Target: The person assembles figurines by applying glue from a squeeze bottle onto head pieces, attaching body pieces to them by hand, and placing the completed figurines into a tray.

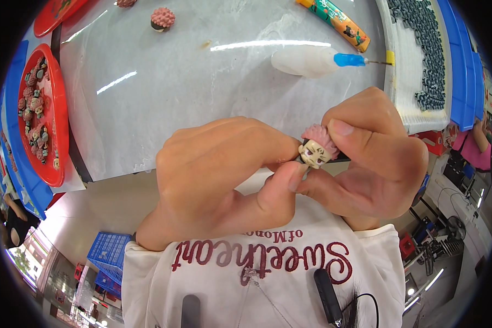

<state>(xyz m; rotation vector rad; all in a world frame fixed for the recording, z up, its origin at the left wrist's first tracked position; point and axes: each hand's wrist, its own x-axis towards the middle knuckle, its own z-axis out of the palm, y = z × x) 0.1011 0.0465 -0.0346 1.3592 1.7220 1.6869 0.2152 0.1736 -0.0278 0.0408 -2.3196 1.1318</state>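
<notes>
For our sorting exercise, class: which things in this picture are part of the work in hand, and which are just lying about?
In hand:
- small toy head with pink spiky hair, pinched between left hand and right hand

Lying about:
- white squeeze bottle with blue needle tip
- red round tray of similar heads
- lone pink-haired head
- orange tube
- white tray of dark pieces

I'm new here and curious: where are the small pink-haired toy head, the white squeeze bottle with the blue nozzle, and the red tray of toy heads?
small pink-haired toy head (315,151), head view, on its face.
white squeeze bottle with the blue nozzle (303,60), head view, on its white body.
red tray of toy heads (58,104), head view, on its right rim.
</notes>
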